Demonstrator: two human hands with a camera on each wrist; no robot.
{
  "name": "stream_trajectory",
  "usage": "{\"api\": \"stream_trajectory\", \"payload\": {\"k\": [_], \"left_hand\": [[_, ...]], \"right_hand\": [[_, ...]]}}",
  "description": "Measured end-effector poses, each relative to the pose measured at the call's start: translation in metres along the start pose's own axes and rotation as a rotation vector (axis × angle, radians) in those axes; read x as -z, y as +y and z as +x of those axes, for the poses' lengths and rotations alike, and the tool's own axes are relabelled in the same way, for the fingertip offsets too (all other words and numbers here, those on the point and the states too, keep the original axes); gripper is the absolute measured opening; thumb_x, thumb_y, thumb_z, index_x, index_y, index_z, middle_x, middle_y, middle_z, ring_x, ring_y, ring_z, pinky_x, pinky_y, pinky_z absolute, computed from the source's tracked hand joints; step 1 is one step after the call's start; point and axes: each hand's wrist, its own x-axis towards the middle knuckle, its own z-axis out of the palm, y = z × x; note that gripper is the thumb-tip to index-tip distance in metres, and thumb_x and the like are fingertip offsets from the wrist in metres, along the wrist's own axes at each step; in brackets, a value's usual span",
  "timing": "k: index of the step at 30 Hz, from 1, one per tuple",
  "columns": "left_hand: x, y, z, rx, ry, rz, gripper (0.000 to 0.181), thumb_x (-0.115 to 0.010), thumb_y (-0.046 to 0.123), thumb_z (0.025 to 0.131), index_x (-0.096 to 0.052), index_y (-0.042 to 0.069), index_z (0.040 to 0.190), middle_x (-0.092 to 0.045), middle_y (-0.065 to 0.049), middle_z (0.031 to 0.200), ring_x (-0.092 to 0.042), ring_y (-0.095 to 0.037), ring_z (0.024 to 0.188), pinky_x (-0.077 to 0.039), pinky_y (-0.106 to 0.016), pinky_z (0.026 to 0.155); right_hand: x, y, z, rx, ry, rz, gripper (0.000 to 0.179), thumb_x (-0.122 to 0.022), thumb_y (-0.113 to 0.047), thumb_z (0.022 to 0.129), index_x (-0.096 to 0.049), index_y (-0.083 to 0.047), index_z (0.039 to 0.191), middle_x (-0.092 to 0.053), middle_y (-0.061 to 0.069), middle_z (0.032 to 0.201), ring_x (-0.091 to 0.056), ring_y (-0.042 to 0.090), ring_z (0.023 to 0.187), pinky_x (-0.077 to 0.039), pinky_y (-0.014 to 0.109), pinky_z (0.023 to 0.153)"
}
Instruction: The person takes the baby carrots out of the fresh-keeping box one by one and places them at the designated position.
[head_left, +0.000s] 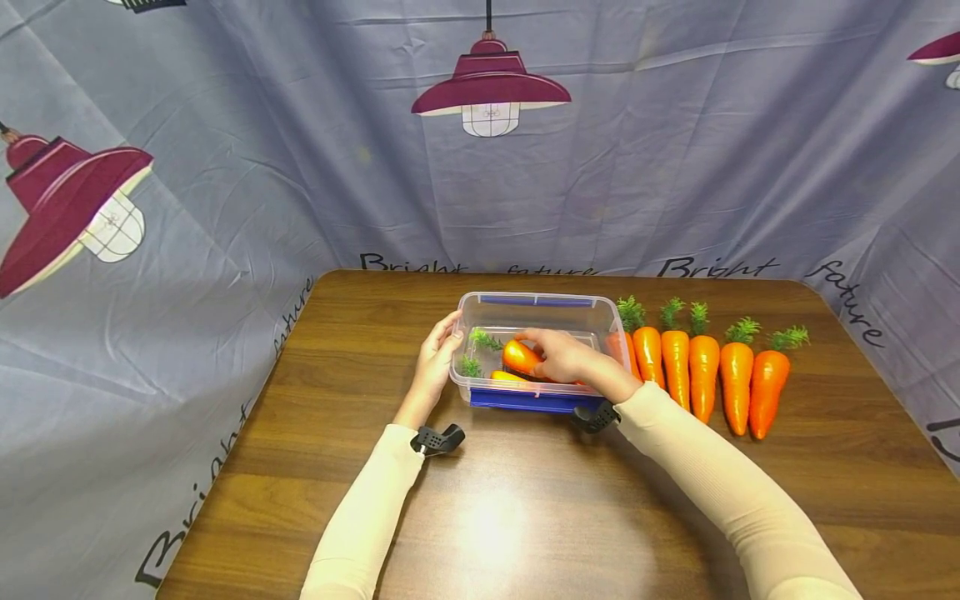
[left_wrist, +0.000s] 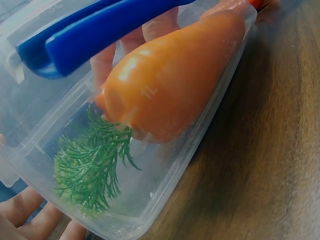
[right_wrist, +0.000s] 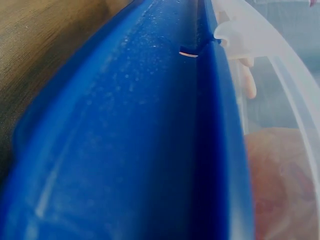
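Note:
A clear plastic storage box with blue latches stands near the middle of the table. My left hand holds the box by its left end; in the left wrist view several of its fingers lie along the outside of the wall. Inside the box, my right hand grips an orange carrot with a green leafy top. Another carrot lies along the near wall, its leafy top towards the left end. A blue latch fills most of the right wrist view.
Right of the box, several carrots lie side by side in a row, leafy tops pointing away. The wooden table ends at a grey curtain printed with lamps.

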Motion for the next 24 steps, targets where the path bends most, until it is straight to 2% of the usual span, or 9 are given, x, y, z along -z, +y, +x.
{"api": "stream_trajectory", "payload": {"k": [4,10,17,21,24], "left_hand": [[0.0,0.0,0.0,-0.001,-0.003,-0.005,0.044,-0.048,0.005,0.104,-0.048,-0.002,0.147,-0.046,-0.021,0.156,-0.046,-0.036,0.142,-0.04,-0.044,0.118],[0.0,0.0,0.0,-0.018,-0.007,-0.014,0.044,-0.048,0.006,0.104,-0.047,-0.003,0.147,-0.046,-0.024,0.155,-0.045,-0.04,0.143,-0.038,-0.052,0.119],[-0.001,0.003,-0.001,-0.012,-0.001,0.004,0.044,-0.047,0.005,0.104,-0.047,-0.003,0.147,-0.045,-0.023,0.156,-0.045,-0.037,0.143,-0.039,-0.047,0.119],[0.0,0.003,-0.002,-0.006,-0.001,0.011,0.044,-0.048,0.006,0.104,-0.047,-0.002,0.147,-0.046,-0.023,0.156,-0.047,-0.038,0.141,-0.042,-0.043,0.116],[-0.001,0.002,-0.003,-0.005,-0.003,0.006,0.044,-0.048,0.005,0.104,-0.048,-0.002,0.147,-0.046,-0.023,0.155,-0.047,-0.039,0.141,-0.042,-0.043,0.115]], "right_hand": [[0.002,-0.002,-0.004,-0.013,0.006,0.041,0.065,-0.068,-0.004,0.089,-0.046,-0.006,0.151,-0.067,0.024,0.128,-0.066,0.038,0.117,-0.055,0.051,0.099],[0.011,0.001,-0.009,0.009,0.082,0.084,0.067,-0.07,-0.004,0.09,-0.043,-0.005,0.151,-0.067,0.026,0.127,-0.068,0.039,0.113,-0.057,0.051,0.095],[0.03,0.006,-0.017,-0.002,0.171,0.148,0.072,-0.071,-0.007,0.092,-0.037,-0.007,0.156,-0.066,0.027,0.128,-0.071,0.039,0.108,-0.061,0.05,0.088],[0.04,0.009,-0.022,-0.022,0.205,0.261,0.074,-0.07,-0.008,0.094,-0.034,-0.009,0.158,-0.066,0.029,0.126,-0.071,0.042,0.11,-0.062,0.049,0.085],[0.049,0.014,-0.027,-0.037,0.246,0.368,0.074,-0.069,-0.008,0.095,-0.032,-0.008,0.158,-0.064,0.031,0.124,-0.07,0.043,0.11,-0.064,0.044,0.077]]}}
